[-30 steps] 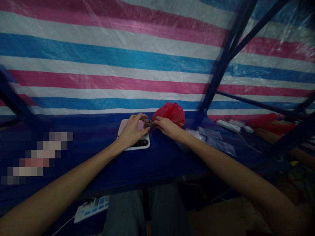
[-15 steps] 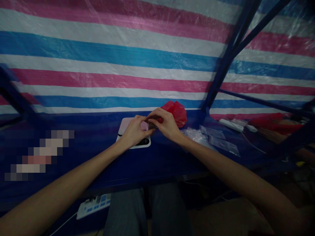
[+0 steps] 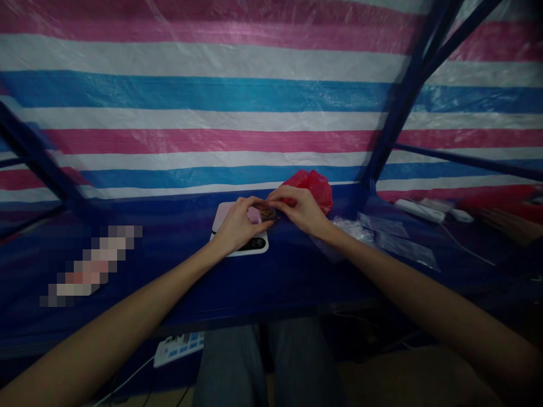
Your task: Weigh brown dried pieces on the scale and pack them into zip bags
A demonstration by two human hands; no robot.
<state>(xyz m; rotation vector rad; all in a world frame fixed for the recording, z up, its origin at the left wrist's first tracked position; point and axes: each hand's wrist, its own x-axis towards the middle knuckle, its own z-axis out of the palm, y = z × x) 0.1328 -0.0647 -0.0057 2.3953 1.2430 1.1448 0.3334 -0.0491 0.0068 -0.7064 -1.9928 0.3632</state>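
Observation:
My left hand is closed on a small clear plastic bag with brown pieces in it, thumb below and fingers above. My right hand pinches the bag's upper edge with thumb and forefinger. Both hands are above the right side of a pink-and-white digital scale with a dark display panel, partly hidden by my left hand. Just behind my right hand sits a red plastic bag. Several flat clear plastic bags lie near my right forearm.
The blue table backs onto a striped plastic sheet, with blue metal posts at the sides. A white device with a cable lies to the right, near another person's blurred hand. Below the table is a power strip.
The view has swung a little left, so things appear farther right. The fingers of my right hand have shifted at the bag's top, and more of the brown pieces shows.

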